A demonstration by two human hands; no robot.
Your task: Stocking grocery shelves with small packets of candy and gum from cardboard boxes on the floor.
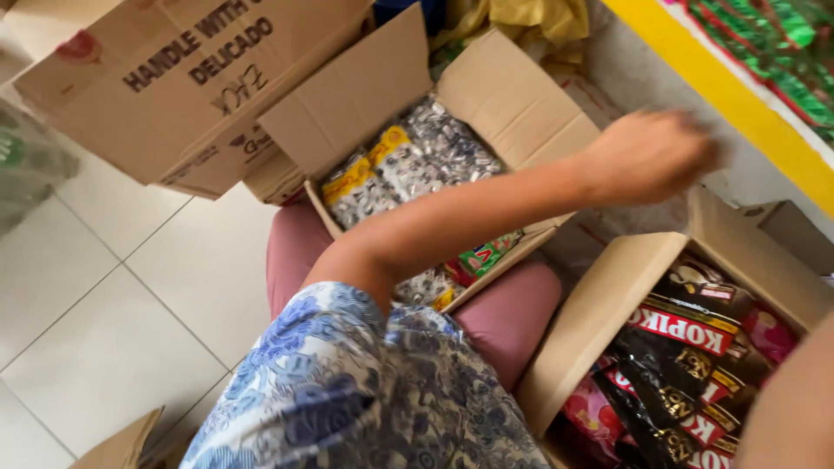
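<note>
— Fingers (686, 152) of the left hand (647, 156) are a blur at the far end of the reach; can you tell if they are curled or spread?

— No, I cannot tell. They smear out against the pale wall (634, 69) under the yellow shelf edge (738, 100), and no object shows in them.

— Where does that hand sit?

— Stretched out past the open cardboard box (521, 95) on the pink seat (508, 317), above the gap between that box and the second open box (608, 313) at lower right. The forearm crosses the first box's near edge.

— What is in the first box?

— Small silvery wrapped sweets in clear bags (417, 161) with yellow bands, packed tight. A green and red packet (486, 254) pokes out at the near corner, just under the arm.

— And the second box?

— Dark sachet strips (678, 365) with red and gold labels, and some pink packets underneath, filling it to the brim.

— The right hand?

— Only a bare forearm (795, 408) shows at the right edge, over that second box; the hand itself is out of view.

— What else is around?

— A blue floral sleeve (365, 399) on the left arm, a larger closed carton (174, 87) tipped behind the first box, white floor tiles (104, 304) to the left, and green and red packets (773, 52) on the shelf above.
</note>
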